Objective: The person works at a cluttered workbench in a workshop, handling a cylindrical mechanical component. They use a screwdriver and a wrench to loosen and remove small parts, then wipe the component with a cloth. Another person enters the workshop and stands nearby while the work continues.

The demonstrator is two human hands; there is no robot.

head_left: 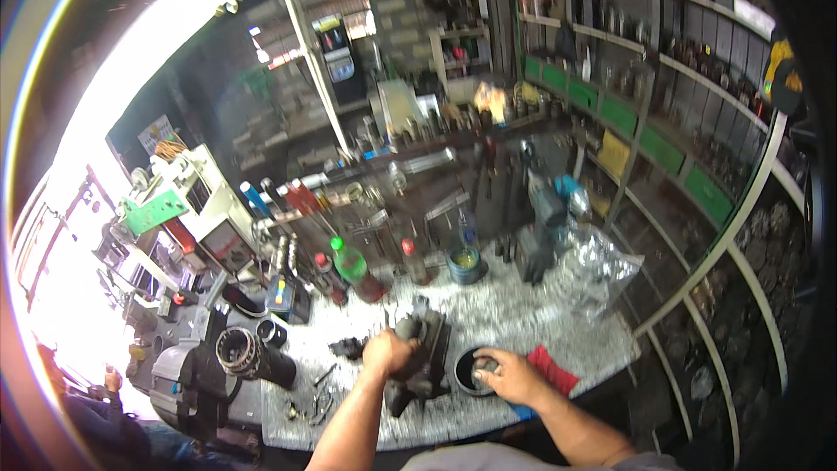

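Observation:
My left hand [389, 354] is closed against a dark, greasy metal part [423, 362] near the front middle of the workbench. Its fingers are partly hidden, and the part's exact kind cannot be made out. To the right, my right hand [508, 377] reaches over a round black bowl [462, 378] with bent fingers. Those fingers are pinched around something small and dark inside the rim. A red cloth [554, 370] lies just right of that hand. Left of my left hand sit another small blackened part [348, 347] and several loose metal pieces [323, 394].
Bottles, among them one with a green cap [350, 262], stand at the bench's back beside a blue tin [465, 269]. Clear plastic wrapping [600, 266] covers the right back. A large dark cylinder [257, 358] stands left. Shelving [645, 122] rises right; a person [96, 414] is at lower left.

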